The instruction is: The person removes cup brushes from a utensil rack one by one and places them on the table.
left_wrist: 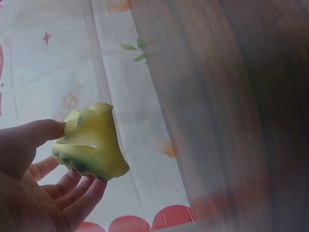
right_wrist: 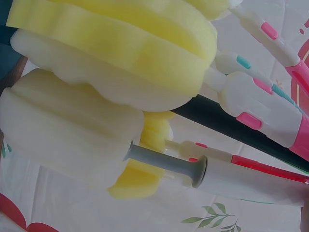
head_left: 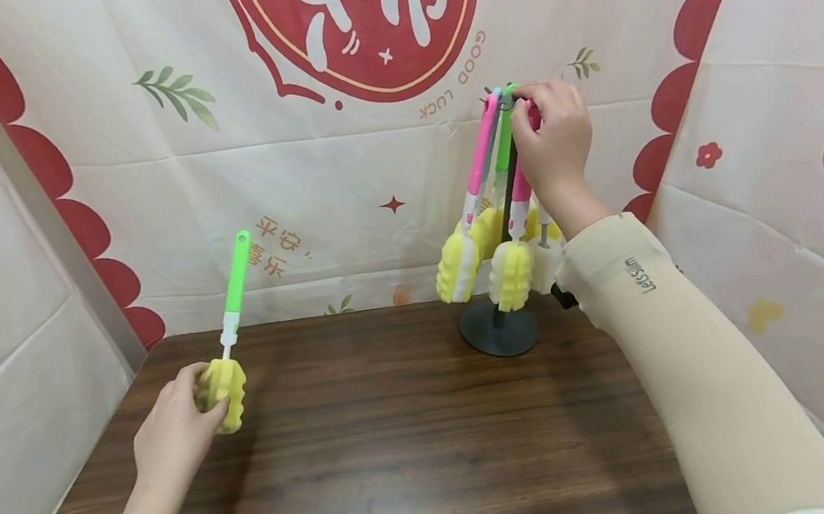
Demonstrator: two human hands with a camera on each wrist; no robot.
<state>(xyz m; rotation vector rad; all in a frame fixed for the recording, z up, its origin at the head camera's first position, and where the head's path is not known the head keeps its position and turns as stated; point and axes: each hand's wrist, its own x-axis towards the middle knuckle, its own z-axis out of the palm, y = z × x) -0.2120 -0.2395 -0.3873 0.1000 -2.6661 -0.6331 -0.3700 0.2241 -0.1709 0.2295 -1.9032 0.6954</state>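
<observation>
In the head view, my left hand (head_left: 177,424) holds a bottle brush by its yellow sponge head (head_left: 226,394), with the green handle (head_left: 237,279) pointing up. In the left wrist view, thumb and fingers (left_wrist: 84,205) press around that sponge (left_wrist: 96,145). My right hand (head_left: 558,137) pinches at the top of a dark hanging stand (head_left: 498,327), among the brush handles. A white-headed bottle brush (right_wrist: 72,125) has its white handle (right_wrist: 251,181) running up to this hand; which handle the fingers pinch I cannot tell. Beside it hang pink-handled brushes (head_left: 480,153) with yellow-and-white sponges.
A green-handled brush (head_left: 503,138) hangs behind the pink ones. Round the stand's base spreads a brown wooden tabletop (head_left: 400,426). Behind rises a printed cloth backdrop (head_left: 344,180), with more cloth at both sides.
</observation>
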